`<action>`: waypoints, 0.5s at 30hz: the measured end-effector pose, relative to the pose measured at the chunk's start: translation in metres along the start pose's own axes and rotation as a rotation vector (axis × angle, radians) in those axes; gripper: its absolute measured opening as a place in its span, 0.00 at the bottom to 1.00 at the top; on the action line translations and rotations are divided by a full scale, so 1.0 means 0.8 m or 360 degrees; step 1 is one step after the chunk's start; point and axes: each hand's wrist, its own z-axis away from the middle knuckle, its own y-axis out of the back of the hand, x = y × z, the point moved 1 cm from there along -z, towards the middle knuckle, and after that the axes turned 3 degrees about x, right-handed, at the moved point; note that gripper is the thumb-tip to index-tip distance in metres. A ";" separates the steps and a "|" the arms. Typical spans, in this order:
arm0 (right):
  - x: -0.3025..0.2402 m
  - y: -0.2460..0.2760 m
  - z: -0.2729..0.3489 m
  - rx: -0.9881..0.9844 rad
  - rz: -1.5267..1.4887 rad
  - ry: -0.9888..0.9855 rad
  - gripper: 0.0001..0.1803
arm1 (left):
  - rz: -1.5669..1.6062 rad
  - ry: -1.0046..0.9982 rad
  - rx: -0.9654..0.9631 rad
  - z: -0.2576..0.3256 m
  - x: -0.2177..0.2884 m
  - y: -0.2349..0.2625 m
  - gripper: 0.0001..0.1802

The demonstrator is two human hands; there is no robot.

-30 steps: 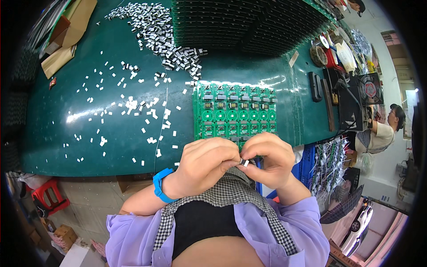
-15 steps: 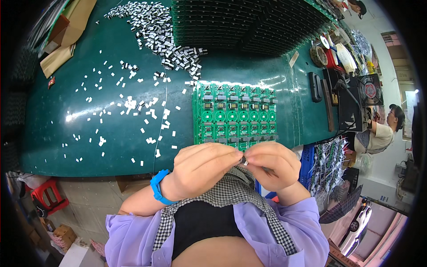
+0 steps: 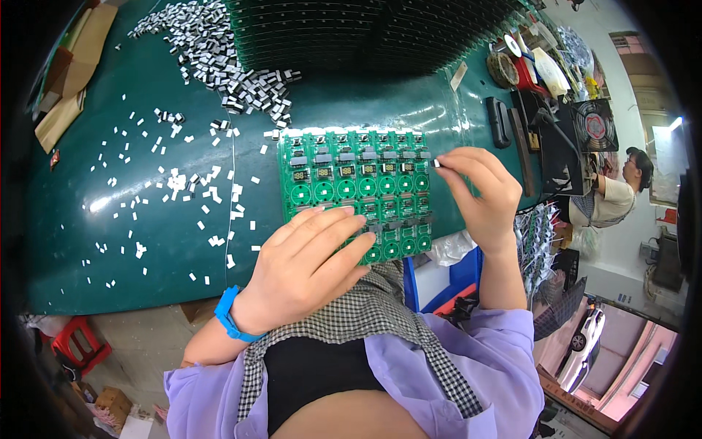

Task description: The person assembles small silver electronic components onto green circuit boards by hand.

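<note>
A green panel of joined circuit boards (image 3: 357, 189) lies before me on the green table, with a row of small digit displays across its upper half. My left hand (image 3: 300, 256) rests on the panel's near left part, its fingers stretched out and slightly apart. Between thumb and forefinger, my right hand (image 3: 482, 192) pinches a small black-and-white display module (image 3: 437, 163). It is just off the panel's right edge, level with the display row. The module's underside is hidden by the fingers.
Many loose black-and-white modules (image 3: 212, 55) are heaped at the far left. White paper bits (image 3: 175, 183) lie scattered nearer. Tall stacked circuit boards (image 3: 351, 36) stand at the back. A fan (image 3: 594, 126) and a co-worker (image 3: 621, 186) are at the right. A blue crate (image 3: 457, 278) sits below the table edge.
My hands have parted from their pinch in front of the panel. The left now lies on the panel; the right has moved right and farther away with the module. The view has shifted.
</note>
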 end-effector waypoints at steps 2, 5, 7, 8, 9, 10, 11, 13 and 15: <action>0.000 -0.002 -0.003 -0.0098 0.0107 0.0199 0.10 | -0.0045 -0.0038 -0.0036 0.004 -0.004 -0.002 0.27; 0.001 -0.007 -0.002 -0.0150 0.0161 0.0288 0.10 | -0.0096 -0.0080 -0.0060 0.003 -0.006 -0.003 0.28; 0.001 -0.007 -0.002 -0.0173 0.0170 0.0300 0.10 | -0.0118 -0.0105 -0.0065 0.003 -0.006 -0.003 0.28; 0.001 -0.007 -0.002 -0.0194 0.0180 0.0315 0.10 | -0.0116 -0.0104 -0.0066 0.003 -0.006 -0.004 0.28; 0.001 -0.008 -0.003 -0.0196 0.0177 0.0315 0.10 | -0.0116 -0.0097 -0.0064 0.004 -0.006 -0.004 0.28; 0.001 -0.009 -0.004 -0.0207 0.0188 0.0332 0.10 | -0.0115 -0.0090 -0.0062 0.004 -0.007 -0.005 0.28; 0.001 -0.010 -0.004 -0.0219 0.0200 0.0350 0.10 | -0.0115 -0.0088 -0.0062 0.005 -0.007 -0.005 0.28; 0.000 -0.010 -0.004 -0.0209 0.0203 0.0351 0.10 | -0.0113 -0.0089 -0.0063 0.004 -0.006 -0.004 0.27; 0.000 -0.010 -0.004 -0.0198 0.0206 0.0353 0.10 | -0.0126 -0.0093 -0.0075 0.004 -0.006 -0.003 0.27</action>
